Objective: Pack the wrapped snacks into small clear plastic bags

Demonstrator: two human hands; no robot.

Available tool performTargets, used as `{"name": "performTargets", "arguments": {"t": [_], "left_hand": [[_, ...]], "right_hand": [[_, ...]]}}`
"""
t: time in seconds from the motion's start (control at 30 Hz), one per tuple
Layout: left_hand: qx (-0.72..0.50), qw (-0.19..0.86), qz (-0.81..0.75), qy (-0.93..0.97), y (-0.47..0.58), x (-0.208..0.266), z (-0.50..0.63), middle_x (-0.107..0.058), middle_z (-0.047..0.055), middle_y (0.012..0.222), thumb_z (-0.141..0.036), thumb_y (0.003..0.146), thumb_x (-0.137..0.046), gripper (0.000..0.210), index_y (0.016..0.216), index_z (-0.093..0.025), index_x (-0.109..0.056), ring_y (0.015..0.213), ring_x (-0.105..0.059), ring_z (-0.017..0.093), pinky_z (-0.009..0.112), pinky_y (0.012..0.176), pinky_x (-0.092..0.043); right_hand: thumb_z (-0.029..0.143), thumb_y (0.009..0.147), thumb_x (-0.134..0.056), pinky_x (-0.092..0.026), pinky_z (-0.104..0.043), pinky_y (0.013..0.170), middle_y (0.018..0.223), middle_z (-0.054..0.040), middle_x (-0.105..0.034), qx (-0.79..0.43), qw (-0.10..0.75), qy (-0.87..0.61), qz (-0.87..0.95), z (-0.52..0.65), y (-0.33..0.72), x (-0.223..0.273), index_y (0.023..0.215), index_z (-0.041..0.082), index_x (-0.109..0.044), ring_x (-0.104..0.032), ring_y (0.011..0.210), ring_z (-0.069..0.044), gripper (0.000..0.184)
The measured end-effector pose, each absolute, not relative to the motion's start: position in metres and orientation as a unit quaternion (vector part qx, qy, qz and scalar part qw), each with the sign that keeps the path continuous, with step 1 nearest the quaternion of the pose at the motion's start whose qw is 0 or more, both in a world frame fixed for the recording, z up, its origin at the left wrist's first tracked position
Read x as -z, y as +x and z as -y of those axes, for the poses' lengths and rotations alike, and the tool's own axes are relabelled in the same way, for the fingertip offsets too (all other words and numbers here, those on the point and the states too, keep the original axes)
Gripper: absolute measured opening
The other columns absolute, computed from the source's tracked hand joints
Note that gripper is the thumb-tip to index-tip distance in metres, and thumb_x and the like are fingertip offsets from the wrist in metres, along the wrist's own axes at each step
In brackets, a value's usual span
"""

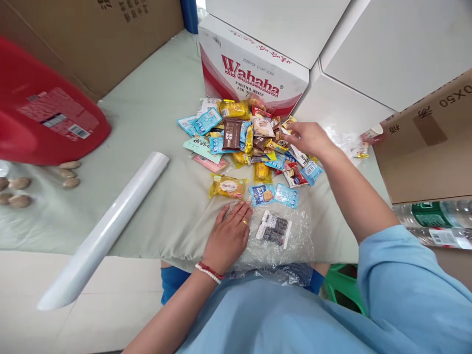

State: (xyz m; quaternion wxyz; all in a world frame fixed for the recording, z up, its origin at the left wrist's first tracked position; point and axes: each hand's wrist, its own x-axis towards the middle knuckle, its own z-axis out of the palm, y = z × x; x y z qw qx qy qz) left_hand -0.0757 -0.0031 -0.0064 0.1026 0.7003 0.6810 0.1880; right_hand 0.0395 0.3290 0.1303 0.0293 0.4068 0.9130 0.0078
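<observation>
the pile of small snack packets (245, 142) lies on the worktop (177, 211), in front of the person, and it is of many colours: yellow, blue, red, white. a dark brown packet (231, 133) rests on top, near the middle of it.

the right hand (306, 140) reaches to the right side of this pile, with the fingers bent down among the packets; i cannot tell if they are closed on one of them. the left hand (229, 238) is flat, palm down, with its fingers almost straight and near to each other, and it holds nothing. its fingertips are just below a yellow packet (228, 187), which lies apart in front of the pile.

beside the left hand is a clear plastic bag (304, 241). a packet with dark pieces (273, 229) lies in its area, and two blue packets are near its upper side; whether these are inside or on top, i cannot tell.

behind the pile stands a white and red box (254, 73). farther to the left are a white roll (106, 231), sticking out over the edge, and a red container (47, 108).
</observation>
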Motion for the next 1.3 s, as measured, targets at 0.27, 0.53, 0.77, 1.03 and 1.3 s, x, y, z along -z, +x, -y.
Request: {"name": "performTargets", "arguments": {"t": [0.27, 0.53, 0.77, 1.03, 1.3], "left_hand": [[-0.200, 0.108, -0.680, 0.697, -0.075, 0.008, 0.004, -0.049, 0.007, 0.163, -0.022, 0.105, -0.041, 0.047, 0.149, -0.021, -0.057, 0.152, -0.045, 0.024, 0.053, 0.128, -0.030], [-0.214, 0.116, -0.675, 0.697, -0.075, 0.008, 0.003, -0.049, 0.009, 0.163, -0.022, 0.105, -0.038, 0.050, 0.152, -0.021, -0.054, 0.152, -0.045, 0.025, 0.053, 0.128, -0.028], [-0.239, 0.138, -0.676, 0.683, -0.073, 0.008, 0.002, -0.043, 0.012, 0.166, -0.031, 0.108, -0.034, 0.053, 0.157, -0.015, -0.048, 0.156, -0.038, 0.028, 0.055, 0.130, -0.020], [-0.216, 0.139, -0.682, 0.685, -0.071, 0.007, 0.002, -0.041, 0.012, 0.168, -0.030, 0.107, -0.035, 0.055, 0.160, -0.017, -0.043, 0.157, -0.035, 0.030, 0.057, 0.130, -0.017], [-0.193, 0.112, -0.688, 0.690, -0.069, 0.007, 0.000, -0.043, 0.012, 0.167, -0.033, 0.108, -0.032, 0.053, 0.156, -0.016, -0.047, 0.156, -0.038, 0.029, 0.056, 0.129, -0.021]], "right_hand": [[0.039, 0.090, -0.068, -0.047, -0.054, 0.108, 0.138, -0.0207, -0.067, 0.012, 0.056, 0.371, -0.927, -0.341, -0.044, -0.086, 0.141, 0.014, -0.061, -0.064, 0.122, -0.041, 0.058], [0.025, 0.099, -0.055, -0.052, -0.049, 0.098, 0.117, -0.0193, -0.075, -0.003, -0.054, 0.497, -0.866, -0.316, -0.046, -0.136, 0.118, 0.009, -0.073, -0.069, 0.113, -0.035, 0.031], [0.035, 0.092, -0.064, -0.052, -0.031, 0.069, 0.085, -0.0024, -0.068, 0.316, -0.199, 0.448, -0.812, -0.213, 0.095, -0.155, 0.100, 0.020, -0.072, -0.062, 0.072, -0.016, 0.019], [0.050, 0.097, -0.057, -0.059, -0.044, 0.077, 0.103, -0.0101, -0.069, 0.361, -0.079, 0.513, -0.775, -0.095, 0.160, -0.066, 0.119, 0.025, -0.071, -0.067, 0.093, -0.029, 0.036], [0.041, 0.090, -0.075, -0.034, -0.063, 0.122, 0.156, -0.0147, -0.050, 0.189, -0.009, 0.285, -0.940, -0.086, 0.155, -0.060, 0.164, 0.030, -0.032, -0.034, 0.150, -0.041, 0.086]]}}
